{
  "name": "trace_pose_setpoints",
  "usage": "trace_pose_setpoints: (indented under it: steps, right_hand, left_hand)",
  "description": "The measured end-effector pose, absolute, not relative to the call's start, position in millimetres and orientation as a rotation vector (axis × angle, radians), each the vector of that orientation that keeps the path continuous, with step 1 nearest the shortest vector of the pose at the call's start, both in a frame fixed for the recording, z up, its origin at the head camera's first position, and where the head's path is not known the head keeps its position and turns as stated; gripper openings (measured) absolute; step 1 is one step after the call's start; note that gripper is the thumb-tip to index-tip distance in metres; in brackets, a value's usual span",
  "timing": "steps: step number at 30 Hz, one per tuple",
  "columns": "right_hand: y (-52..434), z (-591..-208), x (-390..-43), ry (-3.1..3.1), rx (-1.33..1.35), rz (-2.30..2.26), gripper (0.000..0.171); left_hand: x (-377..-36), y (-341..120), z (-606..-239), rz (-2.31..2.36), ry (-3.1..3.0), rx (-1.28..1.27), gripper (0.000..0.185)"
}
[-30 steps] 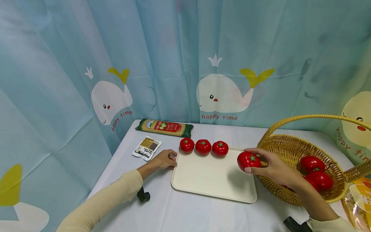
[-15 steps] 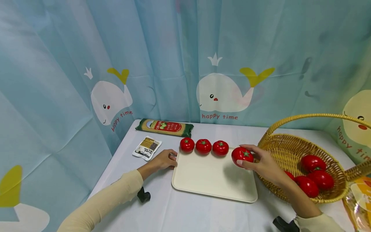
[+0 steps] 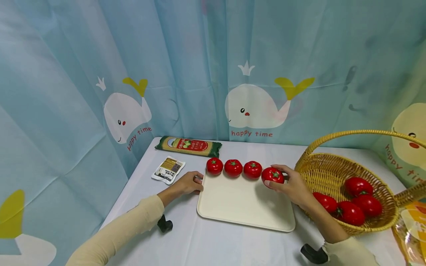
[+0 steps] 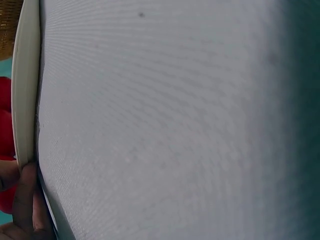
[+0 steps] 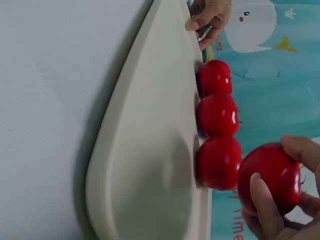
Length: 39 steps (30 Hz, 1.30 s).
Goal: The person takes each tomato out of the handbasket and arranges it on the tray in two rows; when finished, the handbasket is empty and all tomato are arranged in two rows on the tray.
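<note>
With my right hand (image 3: pixel 294 186) I grip a red tomato (image 3: pixel 273 177) by its sides, just above the back right part of a cream tray (image 3: pixel 243 205). Three more tomatoes (image 3: pixel 233 168) stand in a row along the tray's back edge, green stems up. In the right wrist view the held tomato (image 5: pixel 272 180) hangs beside the row's nearest tomato (image 5: pixel 219 162); whether they touch I cannot tell. My left hand (image 3: pixel 189 183) pinches the tray's left rim, and the left wrist view shows its fingers (image 4: pixel 24 197) at the tray edge (image 4: pixel 26 100).
A wicker basket (image 3: pixel 319 166) with a tall handle stands on the right, holding several tomatoes (image 3: pixel 351 213). Behind the tray's left corner lie a green-ended pasta packet (image 3: pixel 188 146) and a small white pouch (image 3: pixel 168 170). An orange packet (image 3: pixel 412 232) is at the far right.
My right hand has carried the tomato leftward from near the basket, to the right end of the row. The left hand has stayed at the tray's rim.
</note>
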State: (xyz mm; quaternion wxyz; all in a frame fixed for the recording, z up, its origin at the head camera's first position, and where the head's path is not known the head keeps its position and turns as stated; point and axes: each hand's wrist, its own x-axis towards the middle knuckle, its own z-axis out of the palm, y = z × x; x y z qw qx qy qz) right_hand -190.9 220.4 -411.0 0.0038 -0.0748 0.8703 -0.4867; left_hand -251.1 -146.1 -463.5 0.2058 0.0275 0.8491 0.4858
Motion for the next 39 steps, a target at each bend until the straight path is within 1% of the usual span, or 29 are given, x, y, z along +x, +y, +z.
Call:
trace_pose_setpoints:
  steps: [14, 23, 39]
  right_hand:
    - [207.3, -423.5, -202.9, 2.763, -0.081, -1.549, 0.069]
    - [206.4, -434.0, -203.8, 2.791, -0.043, -1.531, 0.067]
    - [206.5, -439.4, -203.2, 2.765, -0.039, -1.515, 0.066]
  left_hand:
    - [-251.7, -145.7, -464.6, 1.358, 2.359, 0.085, 0.044]
    - [-251.7, -145.9, -464.2, 1.366, 2.362, 0.083, 0.045]
    - [-251.0, -143.5, -462.8, 1.359, 2.376, 0.064, 0.045]
